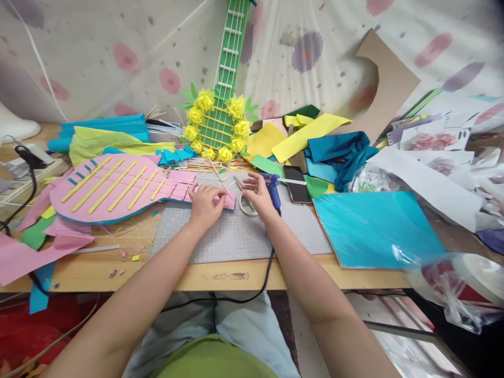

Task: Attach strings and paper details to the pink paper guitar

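A pink paper guitar (106,184) with yellow and blue strips and a blue edge lies flat, its neck pointing right. At the neck's end, my left hand (207,202) is closed in a pinch on a thin white string (231,187), though the fingertips partly hide it. Just right of the neck hovers my right hand (258,194), fingers curved and apart, with nothing visible in it. Close beside it are a blue glue gun (273,190) and a pair of scissors (243,206) with pale handles, which the right hand partly covers.
A green paper guitar (220,118) with yellow flowers stands behind. Under my hands is a grey cutting mat (220,244); a phone (297,185) lies right of the glue gun. Blue board (378,228), yellow paper (307,137) and scraps surround this. A black cord (269,268) hangs over the table edge.
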`<state>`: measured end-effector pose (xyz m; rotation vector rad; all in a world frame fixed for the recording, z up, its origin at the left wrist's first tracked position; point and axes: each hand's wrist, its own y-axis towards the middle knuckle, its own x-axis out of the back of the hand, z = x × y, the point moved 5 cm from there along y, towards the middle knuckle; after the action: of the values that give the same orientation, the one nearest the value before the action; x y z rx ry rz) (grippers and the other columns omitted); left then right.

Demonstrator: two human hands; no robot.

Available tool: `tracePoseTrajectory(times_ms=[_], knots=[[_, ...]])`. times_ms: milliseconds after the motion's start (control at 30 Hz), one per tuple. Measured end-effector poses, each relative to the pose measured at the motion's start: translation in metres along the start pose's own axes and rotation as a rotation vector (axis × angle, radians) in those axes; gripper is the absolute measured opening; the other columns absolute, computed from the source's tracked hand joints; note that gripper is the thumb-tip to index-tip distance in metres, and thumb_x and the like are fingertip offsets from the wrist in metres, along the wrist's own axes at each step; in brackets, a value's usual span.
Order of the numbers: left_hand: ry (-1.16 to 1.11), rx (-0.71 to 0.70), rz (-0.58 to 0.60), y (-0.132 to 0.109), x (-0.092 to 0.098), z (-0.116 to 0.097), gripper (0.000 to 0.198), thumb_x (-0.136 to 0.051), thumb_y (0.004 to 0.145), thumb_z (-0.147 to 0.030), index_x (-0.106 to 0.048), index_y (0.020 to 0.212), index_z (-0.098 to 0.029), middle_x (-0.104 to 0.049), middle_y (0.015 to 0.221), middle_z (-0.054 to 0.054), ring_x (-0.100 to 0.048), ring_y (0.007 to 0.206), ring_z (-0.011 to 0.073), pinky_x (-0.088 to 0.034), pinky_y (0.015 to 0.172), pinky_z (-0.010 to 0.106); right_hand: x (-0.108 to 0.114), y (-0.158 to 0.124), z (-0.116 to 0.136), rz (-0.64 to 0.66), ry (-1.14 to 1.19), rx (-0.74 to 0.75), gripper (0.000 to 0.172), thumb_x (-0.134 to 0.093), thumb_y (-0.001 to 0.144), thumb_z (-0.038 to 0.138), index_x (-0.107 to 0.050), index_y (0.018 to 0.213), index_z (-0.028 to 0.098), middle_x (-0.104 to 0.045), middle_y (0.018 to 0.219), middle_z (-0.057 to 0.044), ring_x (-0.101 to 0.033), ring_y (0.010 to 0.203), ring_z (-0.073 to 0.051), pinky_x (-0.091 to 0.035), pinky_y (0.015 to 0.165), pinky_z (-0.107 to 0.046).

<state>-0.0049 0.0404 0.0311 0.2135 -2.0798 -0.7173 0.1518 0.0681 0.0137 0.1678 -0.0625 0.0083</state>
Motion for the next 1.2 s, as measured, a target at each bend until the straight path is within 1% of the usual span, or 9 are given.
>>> tracePoseTrajectory(times_ms=[100,167,200,400,600,833,967,1100,1200], knots=[[-0.003,-0.004,-0.004,-0.001,-0.001,0.0,0.01,-0.053,0.079,-0.027,-0.062,0.076,-0.024,-0.069,0.082,-0.002,-0.057,0.089,0.0182,-0.019,0.1,0.043,-0.012,-0.004,-0.004,0.126,-0.108,-0.026,0.046,-0.061,0.066,0.029,-0.038,0.105,0.021,-0.06,0.078,0.001,-0.059,0.071,-0.013,-0.051,0.07,-0.032],[-0.008,-0.003,0.001,-0.001,-0.001,0.0,0.01,-0.054,0.079,-0.027,-0.062,0.075,-0.024,-0.069,0.082,-0.002,-0.057,0.089,0.0183,-0.019,0.1,0.044,-0.021,-0.006,-0.007,0.194,-0.142,-0.028,0.044,-0.061,0.068,0.03,-0.037,0.103,0.021,-0.059,0.069,0.004,-0.058,0.062,-0.012,-0.05,0.064,-0.03],[-0.009,0.006,0.003,-0.001,-0.001,-0.001,0.01,-0.054,0.078,-0.028,-0.062,0.075,-0.024,-0.069,0.082,-0.002,-0.057,0.089,0.0186,-0.018,0.101,0.044,-0.023,-0.007,-0.008,0.193,-0.155,-0.021,0.042,-0.061,0.068,0.029,-0.037,0.102,0.021,-0.059,0.067,0.005,-0.058,0.06,-0.011,-0.049,0.063,-0.029],[-0.036,0.093,0.0,0.001,-0.003,-0.003,0.013,-0.057,0.077,-0.035,-0.064,0.071,-0.025,-0.07,0.082,-0.001,-0.056,0.094,0.0213,-0.014,0.102,0.049,-0.024,-0.008,-0.009,0.162,-0.168,0.011,0.038,-0.061,0.068,0.026,-0.036,0.097,0.022,-0.057,0.063,0.007,-0.059,0.058,-0.012,-0.049,0.061,-0.028],[-0.14,0.224,-0.004,0.0,-0.01,0.002,0.011,-0.059,0.075,-0.032,-0.065,0.07,-0.024,-0.07,0.082,0.001,-0.058,0.092,0.0212,-0.021,0.101,0.049,-0.026,-0.008,-0.008,0.191,-0.199,0.019,0.036,-0.059,0.07,0.025,-0.035,0.097,0.022,-0.058,0.065,0.007,-0.061,0.062,-0.012,-0.051,0.065,-0.03],[-0.224,0.306,0.003,0.001,-0.011,0.006,0.011,-0.06,0.073,-0.031,-0.065,0.068,-0.022,-0.07,0.082,0.001,-0.06,0.087,0.02,-0.024,0.099,0.048,-0.028,-0.011,-0.002,0.237,-0.129,-0.022,0.034,-0.06,0.067,0.021,-0.034,0.09,0.023,-0.057,0.059,0.01,-0.061,0.055,-0.011,-0.051,0.062,-0.028],[-0.248,0.306,-0.003,0.003,-0.009,0.006,0.015,-0.058,0.074,-0.032,-0.064,0.067,-0.021,-0.071,0.082,0.001,-0.06,0.085,0.0197,-0.026,0.098,0.047,-0.03,-0.014,0.002,0.247,-0.083,-0.068,0.034,-0.061,0.066,0.018,-0.034,0.087,0.023,-0.057,0.058,0.011,-0.06,0.052,-0.01,-0.052,0.059,-0.027],[-0.224,0.294,0.005,0.002,-0.01,0.009,0.015,-0.058,0.074,-0.034,-0.065,0.069,-0.022,-0.07,0.083,0.002,-0.06,0.084,0.02,-0.026,0.098,0.047,-0.032,-0.015,-0.002,0.267,-0.005,-0.119,0.038,-0.064,0.064,0.02,-0.034,0.088,0.023,-0.057,0.057,0.012,-0.06,0.051,-0.009,-0.053,0.058,-0.027],[-0.188,0.251,0.017,0.001,-0.01,0.008,0.014,-0.06,0.074,-0.036,-0.064,0.071,-0.023,-0.07,0.084,0.002,-0.059,0.088,0.0211,-0.024,0.099,0.048,-0.034,-0.015,-0.005,0.294,0.042,-0.138,0.042,-0.067,0.063,0.023,-0.035,0.09,0.024,-0.057,0.058,0.011,-0.06,0.054,-0.01,-0.054,0.06,-0.028]])
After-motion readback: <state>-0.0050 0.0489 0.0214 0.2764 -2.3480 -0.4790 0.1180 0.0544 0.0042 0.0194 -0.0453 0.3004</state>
